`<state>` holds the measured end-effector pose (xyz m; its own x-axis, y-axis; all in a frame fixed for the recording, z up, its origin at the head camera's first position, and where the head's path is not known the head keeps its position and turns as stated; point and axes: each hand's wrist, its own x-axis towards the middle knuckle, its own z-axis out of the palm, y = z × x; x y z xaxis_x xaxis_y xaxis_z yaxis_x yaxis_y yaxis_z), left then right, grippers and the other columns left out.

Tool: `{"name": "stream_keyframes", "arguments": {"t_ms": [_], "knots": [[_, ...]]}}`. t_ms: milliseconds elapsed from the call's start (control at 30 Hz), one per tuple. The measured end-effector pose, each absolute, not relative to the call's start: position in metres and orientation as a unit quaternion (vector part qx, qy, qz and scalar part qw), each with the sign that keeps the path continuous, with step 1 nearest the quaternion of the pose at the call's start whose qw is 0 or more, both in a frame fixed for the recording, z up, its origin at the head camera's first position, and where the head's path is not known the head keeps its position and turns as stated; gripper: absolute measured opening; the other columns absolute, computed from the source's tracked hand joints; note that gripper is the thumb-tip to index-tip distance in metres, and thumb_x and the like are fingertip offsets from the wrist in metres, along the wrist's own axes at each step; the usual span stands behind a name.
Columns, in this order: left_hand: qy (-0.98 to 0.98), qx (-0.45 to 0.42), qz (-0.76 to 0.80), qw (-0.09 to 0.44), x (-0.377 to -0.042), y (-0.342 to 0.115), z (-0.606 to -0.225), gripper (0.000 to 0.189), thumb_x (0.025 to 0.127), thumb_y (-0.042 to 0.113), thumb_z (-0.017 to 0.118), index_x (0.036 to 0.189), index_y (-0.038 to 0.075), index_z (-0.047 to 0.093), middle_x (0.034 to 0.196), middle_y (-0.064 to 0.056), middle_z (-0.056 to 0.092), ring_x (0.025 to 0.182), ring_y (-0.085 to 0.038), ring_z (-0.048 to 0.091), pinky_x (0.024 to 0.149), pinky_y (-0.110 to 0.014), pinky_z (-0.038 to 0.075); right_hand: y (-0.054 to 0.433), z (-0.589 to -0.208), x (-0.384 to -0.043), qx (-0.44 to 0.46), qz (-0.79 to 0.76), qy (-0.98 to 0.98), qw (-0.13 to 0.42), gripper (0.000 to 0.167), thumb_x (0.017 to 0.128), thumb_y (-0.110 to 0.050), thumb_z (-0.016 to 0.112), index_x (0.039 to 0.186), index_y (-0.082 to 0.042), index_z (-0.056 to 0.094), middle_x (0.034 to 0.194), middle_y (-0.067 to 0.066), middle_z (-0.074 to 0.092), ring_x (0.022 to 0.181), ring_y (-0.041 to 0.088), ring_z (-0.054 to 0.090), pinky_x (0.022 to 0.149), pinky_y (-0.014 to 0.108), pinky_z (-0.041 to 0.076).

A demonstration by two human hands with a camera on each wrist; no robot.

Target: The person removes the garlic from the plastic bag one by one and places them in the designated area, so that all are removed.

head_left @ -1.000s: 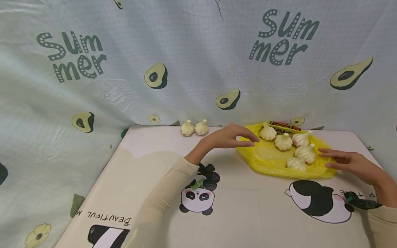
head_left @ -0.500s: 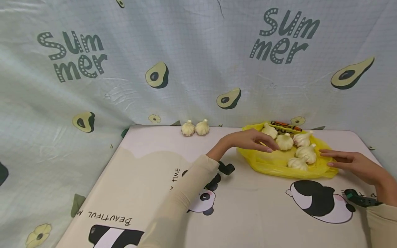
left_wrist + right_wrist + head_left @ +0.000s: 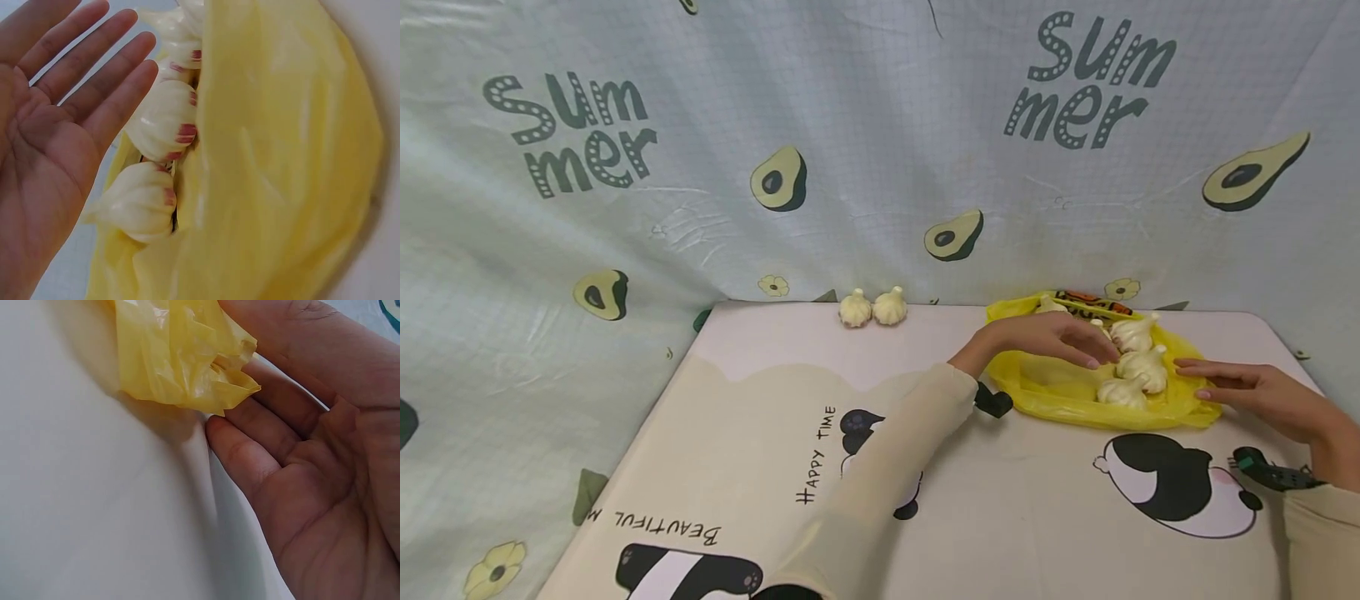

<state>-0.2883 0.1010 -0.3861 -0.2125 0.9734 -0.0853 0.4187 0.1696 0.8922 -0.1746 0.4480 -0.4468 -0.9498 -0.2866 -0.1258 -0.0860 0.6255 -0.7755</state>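
Note:
A yellow plastic bag [image 3: 1052,379] lies spread on the table at the right, with several garlic bulbs [image 3: 1142,367] on it. My left hand [image 3: 1048,337] is over the bag, its fingertips close to the bulbs and overlapping one in the head view. Its fingers are extended with nothing between them, and garlic [image 3: 164,119] shows beside them in the left wrist view. My right hand [image 3: 1258,396] rests at the bag's right edge with relaxed fingers. In the right wrist view, a crumpled corner of the bag [image 3: 181,356] lies against those fingers [image 3: 240,447].
Two more garlic bulbs [image 3: 872,308] stand side by side at the table's back edge, left of the bag. A printed curtain [image 3: 850,150] hangs behind the table [image 3: 760,400], which has panda drawings on it.
My left hand has moved right, from the bag's left edge to over the bulbs, and now hides some of them. The right hand has stayed at the bag's edge.

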Motion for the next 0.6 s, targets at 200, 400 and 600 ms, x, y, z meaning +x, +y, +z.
{"name": "stream_keyframes", "arguments": {"t_ms": [200,400,600], "knots": [[0.658,0.509,0.394,0.390,-0.288,0.121,-0.382,0.042,0.100,0.003,0.063,0.141,-0.001,0.056,0.143,-0.015,0.058,0.127,-0.013,0.058,0.100,-0.016,0.046,0.450,-0.447,-0.176,-0.102,-0.418,0.895,0.121,0.041,0.104,-0.019,0.060,0.144,-0.007,0.058,0.123,-0.050,0.044,0.111,-0.031,0.026,0.090,-0.004,0.023],[0.644,0.508,0.390,0.419,-0.284,0.133,-0.374,0.045,0.099,-0.001,0.061,0.143,-0.005,0.053,0.144,-0.014,0.058,0.125,-0.009,0.058,0.102,-0.016,0.045,0.449,-0.443,-0.180,-0.075,-0.412,0.895,0.153,0.046,0.103,-0.025,0.062,0.145,-0.007,0.057,0.119,-0.051,0.041,0.154,0.007,0.008,0.119,0.022,0.023],[0.638,0.481,0.400,0.449,-0.287,0.146,-0.379,0.047,0.098,-0.002,0.063,0.144,-0.001,0.054,0.139,-0.005,0.062,0.120,-0.002,0.059,0.101,-0.016,0.044,0.447,-0.439,-0.183,-0.068,-0.414,0.892,0.166,0.047,0.102,-0.026,0.064,0.143,-0.004,0.057,0.118,-0.048,0.042,0.154,0.042,0.006,0.122,0.038,0.025]]}}
